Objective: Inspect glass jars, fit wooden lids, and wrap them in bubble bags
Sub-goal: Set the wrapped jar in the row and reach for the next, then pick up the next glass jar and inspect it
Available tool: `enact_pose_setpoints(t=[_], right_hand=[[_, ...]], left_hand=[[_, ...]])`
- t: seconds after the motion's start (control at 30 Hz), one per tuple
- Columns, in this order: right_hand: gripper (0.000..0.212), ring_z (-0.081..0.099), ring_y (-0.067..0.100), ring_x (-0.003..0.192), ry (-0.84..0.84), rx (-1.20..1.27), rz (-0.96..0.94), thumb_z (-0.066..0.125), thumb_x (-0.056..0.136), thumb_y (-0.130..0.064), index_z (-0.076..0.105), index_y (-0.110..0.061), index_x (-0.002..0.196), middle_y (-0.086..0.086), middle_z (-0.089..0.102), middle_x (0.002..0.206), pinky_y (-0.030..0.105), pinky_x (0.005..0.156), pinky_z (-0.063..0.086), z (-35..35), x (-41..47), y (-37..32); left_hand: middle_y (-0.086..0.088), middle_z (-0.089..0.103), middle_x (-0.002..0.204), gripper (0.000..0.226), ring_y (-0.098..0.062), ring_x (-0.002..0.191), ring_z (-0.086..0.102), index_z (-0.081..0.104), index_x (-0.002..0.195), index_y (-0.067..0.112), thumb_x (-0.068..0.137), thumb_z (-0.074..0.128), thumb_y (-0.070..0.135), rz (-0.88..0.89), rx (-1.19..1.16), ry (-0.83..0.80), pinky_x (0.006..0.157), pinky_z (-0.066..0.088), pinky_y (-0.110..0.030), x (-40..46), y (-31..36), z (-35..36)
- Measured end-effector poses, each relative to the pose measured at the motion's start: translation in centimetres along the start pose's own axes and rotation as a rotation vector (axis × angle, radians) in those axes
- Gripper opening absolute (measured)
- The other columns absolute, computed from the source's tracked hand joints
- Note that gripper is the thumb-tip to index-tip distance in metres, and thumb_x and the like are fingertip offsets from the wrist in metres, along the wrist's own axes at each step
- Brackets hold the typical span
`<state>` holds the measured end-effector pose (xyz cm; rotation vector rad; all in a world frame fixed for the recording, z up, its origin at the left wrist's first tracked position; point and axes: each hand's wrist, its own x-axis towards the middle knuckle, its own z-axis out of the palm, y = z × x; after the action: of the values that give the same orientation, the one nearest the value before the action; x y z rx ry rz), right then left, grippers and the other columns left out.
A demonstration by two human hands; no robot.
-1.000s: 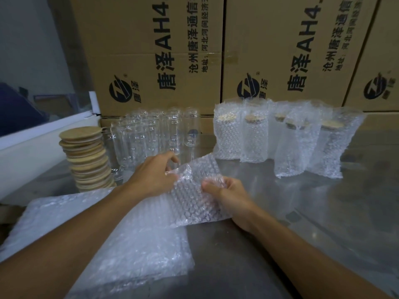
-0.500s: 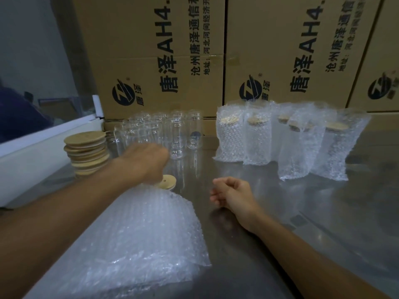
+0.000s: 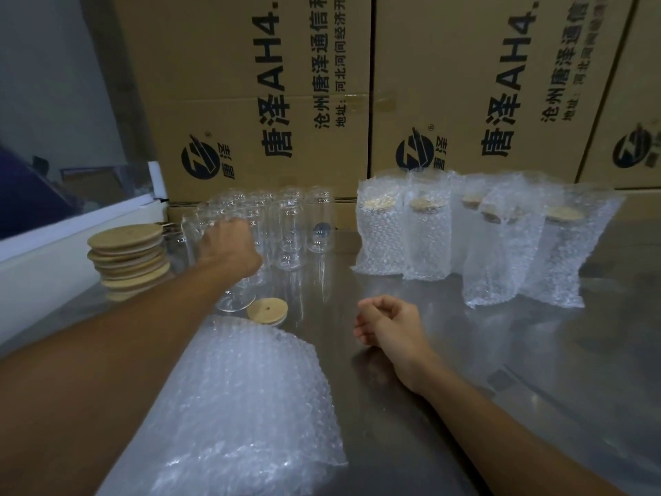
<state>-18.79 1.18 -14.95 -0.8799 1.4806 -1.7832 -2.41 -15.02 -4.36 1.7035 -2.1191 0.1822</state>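
Far left I note a stack of wooden lids (image 3: 128, 257) standing on the steel table (image 3: 536, 352), just beside the cluster of bare glass jars (image 3: 293, 227). The left hand (image 3: 229, 248) is reached out among those jars, seen from the back; its fingers are hidden behind it, so I cannot tell whether they grip a jar or only touch the glass. The base of the nearest jar (image 3: 234, 302) shows below the wrist (blurred, outline only).

Just right of that base, a single wooden lid (image 3: 267, 310) with a small centre hole lies flat on the table, touching the far edge of the pile of bubble bags (image 3: 243, 406). The pile lies near me, under the left forearm.

Right of centre, the right hand (image 3: 388, 322) rests on the table with fingers curled loosely inward, holding nothing I can see.

Further right, at the far side, I see a row of wrapped jars (image 3: 479, 238), each upright in its bubble bag with a wooden lid showing through the film. Printed cardboard cartons (image 3: 322, 84) form the wall behind everything.
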Motion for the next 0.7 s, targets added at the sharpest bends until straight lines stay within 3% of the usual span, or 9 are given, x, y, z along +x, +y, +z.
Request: enact_pose_setpoints(t=[0.03,0.07,0.13,0.27,0.4,0.57,0.63,0.7], right_hand=[[0.017,0.061,0.01,0.048,0.002,0.004,0.0,0.06,0.099,-0.002,0.064,-0.005,0.084,0.002,0.065,0.057,0.02,0.048,0.05,0.0,0.0,0.0],[0.017,0.061,0.009,0.048,0.004,0.008,0.0,0.06,0.099,-0.001,0.064,-0.005,0.083,0.002,0.065,0.057,0.019,0.048,0.05,0.1,0.0,0.0],[0.017,0.061,0.009,0.047,0.008,0.014,0.002,0.06,0.099,-0.001,0.064,-0.005,0.083,0.003,0.065,0.057,0.019,0.047,0.05,0.1,0.0,0.0],[0.017,0.061,0.01,0.048,0.006,0.019,0.002,0.06,0.099,-0.001,0.064,-0.006,0.084,0.002,0.066,0.058,0.019,0.048,0.049,0.1,0.0,0.0],[0.017,0.062,0.009,0.047,0.012,0.021,-0.007,0.059,0.099,0.0,0.064,-0.007,0.084,0.003,0.066,0.059,0.018,0.047,0.049,0.0,0.1,0.1],[0.01,0.062,0.012,0.054,0.03,0.022,-0.022,0.061,0.098,-0.004,0.064,-0.009,0.09,0.007,0.067,0.069,0.021,0.053,0.051,-0.1,0.2,0.3],[0.009,0.063,0.015,0.067,0.05,0.002,-0.055,0.065,0.097,-0.009,0.062,-0.015,0.102,0.008,0.066,0.084,0.027,0.062,0.053,-0.1,0.2,0.4],[0.028,0.065,0.014,0.084,0.059,-0.067,-0.11,0.071,0.094,-0.018,0.057,-0.026,0.117,0.001,0.065,0.104,0.031,0.072,0.056,-0.2,0.2,0.6]], left_hand=[[-0.004,0.046,0.072,0.019,-0.024,0.081,0.048,0.055,0.085,0.009,0.087,0.073,0.017,-0.004,0.002,0.024,0.085,0.046,-0.041,-0.2,0.0,0.0],[-0.003,0.043,0.069,0.027,-0.023,0.078,0.046,0.049,0.074,0.011,0.086,0.073,0.015,-0.006,0.012,0.025,0.085,0.047,-0.042,-0.3,0.1,-0.1],[-0.004,0.048,0.069,0.03,-0.022,0.074,0.049,0.047,0.069,0.011,0.086,0.072,0.014,0.003,0.018,0.022,0.08,0.046,-0.042,-0.8,0.3,-0.4],[-0.002,0.047,0.068,0.024,-0.022,0.076,0.049,0.05,0.072,0.014,0.085,0.07,0.015,0.064,0.091,0.059,0.076,0.041,-0.041,-1.9,1.1,-1.0],[-0.002,0.048,0.065,0.008,-0.017,0.057,0.044,0.062,0.084,0.007,0.081,0.07,0.008,0.198,0.084,0.132,0.053,0.034,-0.028,-3.8,2.9,-1.7],[-0.01,0.061,0.098,0.032,-0.033,0.084,0.062,0.06,0.114,0.006,0.083,0.063,0.004,0.428,0.007,0.252,0.065,0.041,-0.036,-5.7,5.4,-2.4],[-0.008,0.062,0.105,0.028,-0.032,0.084,0.063,0.059,0.114,0.01,0.087,0.063,0.01,0.513,-0.059,0.306,0.065,0.042,-0.035,-6.6,6.1,-2.5],[-0.003,0.06,0.1,0.019,-0.028,0.079,0.06,0.058,0.105,0.014,0.087,0.064,0.014,0.592,-0.175,0.313,0.065,0.044,-0.035,-7.5,6.7,-2.3]])
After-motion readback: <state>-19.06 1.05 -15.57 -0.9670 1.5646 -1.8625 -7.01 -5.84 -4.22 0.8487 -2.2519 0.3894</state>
